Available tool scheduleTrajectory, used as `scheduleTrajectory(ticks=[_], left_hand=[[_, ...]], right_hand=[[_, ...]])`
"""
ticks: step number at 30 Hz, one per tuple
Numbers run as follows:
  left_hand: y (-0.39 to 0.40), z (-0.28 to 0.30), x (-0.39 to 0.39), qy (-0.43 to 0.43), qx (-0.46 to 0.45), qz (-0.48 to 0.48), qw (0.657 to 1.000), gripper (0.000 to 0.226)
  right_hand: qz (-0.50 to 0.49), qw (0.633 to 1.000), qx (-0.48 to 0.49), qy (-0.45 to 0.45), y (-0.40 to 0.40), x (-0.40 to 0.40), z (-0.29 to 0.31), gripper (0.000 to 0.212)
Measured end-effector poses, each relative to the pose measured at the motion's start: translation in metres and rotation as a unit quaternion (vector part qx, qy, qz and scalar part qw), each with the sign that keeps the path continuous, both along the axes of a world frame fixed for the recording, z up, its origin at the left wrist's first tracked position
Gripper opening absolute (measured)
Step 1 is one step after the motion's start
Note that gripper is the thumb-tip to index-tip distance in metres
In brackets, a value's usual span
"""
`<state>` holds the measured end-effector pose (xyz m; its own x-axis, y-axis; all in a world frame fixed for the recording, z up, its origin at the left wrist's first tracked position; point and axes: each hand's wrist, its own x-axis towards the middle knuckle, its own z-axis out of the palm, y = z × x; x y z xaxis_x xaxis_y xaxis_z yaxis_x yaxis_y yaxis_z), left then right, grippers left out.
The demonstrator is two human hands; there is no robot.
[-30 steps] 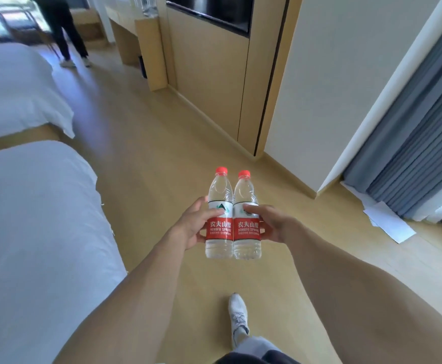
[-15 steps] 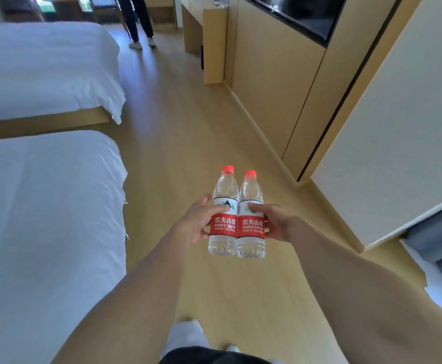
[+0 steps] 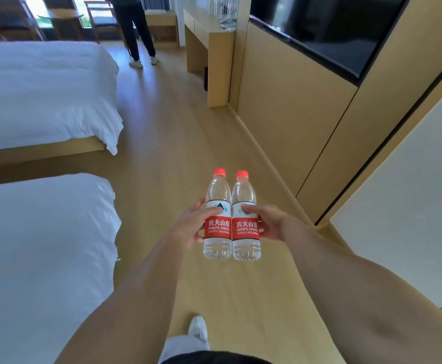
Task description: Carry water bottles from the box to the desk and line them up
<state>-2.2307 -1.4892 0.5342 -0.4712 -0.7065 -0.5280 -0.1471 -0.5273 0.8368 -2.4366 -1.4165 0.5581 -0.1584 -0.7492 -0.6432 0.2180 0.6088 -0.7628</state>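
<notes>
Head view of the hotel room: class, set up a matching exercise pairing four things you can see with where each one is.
Things:
1. two water bottles
2. wooden desk
3. near bed
4. standing person

Places:
A. far end of the room, by the chairs
B. along the left edge, closest to the camera
C. held side by side between the left hand and right hand
D. against the right wall, past the dark screen

Pairs: 1-C, 2-D, 3-B, 4-A

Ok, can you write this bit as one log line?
stage: carrying | left hand: grips left bottle | right hand: grips right bottle | desk: ahead
</notes>
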Motion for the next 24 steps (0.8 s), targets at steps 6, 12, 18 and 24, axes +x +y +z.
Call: scheduleTrajectory(ticks=[6, 12, 18, 24], left_hand=[[-0.123, 0.023, -0.014, 0.002, -0.018, 0.017, 1.0, 0.045], [-0.218, 0.026, -0.027, -0.001, -0.007, 0.037, 0.999, 0.046], [-0.321, 0.012, -0.053, -0.006, 0.013, 0.082, 0.997, 0.046], [-0.434, 0.008, -0.082, 0.02, 0.021, 0.118, 0.993, 0.047]], right_hand=[[0.017, 1.0, -0.022, 0.002, -0.127, -0.013, 0.015, 0.035], [0.038, 0.999, -0.025, -0.007, -0.232, -0.029, 0.008, 0.033], [0.071, 0.997, -0.014, -0.017, -0.35, -0.055, -0.013, 0.033], [0.126, 0.992, 0.004, -0.032, -0.486, -0.088, -0.016, 0.032]])
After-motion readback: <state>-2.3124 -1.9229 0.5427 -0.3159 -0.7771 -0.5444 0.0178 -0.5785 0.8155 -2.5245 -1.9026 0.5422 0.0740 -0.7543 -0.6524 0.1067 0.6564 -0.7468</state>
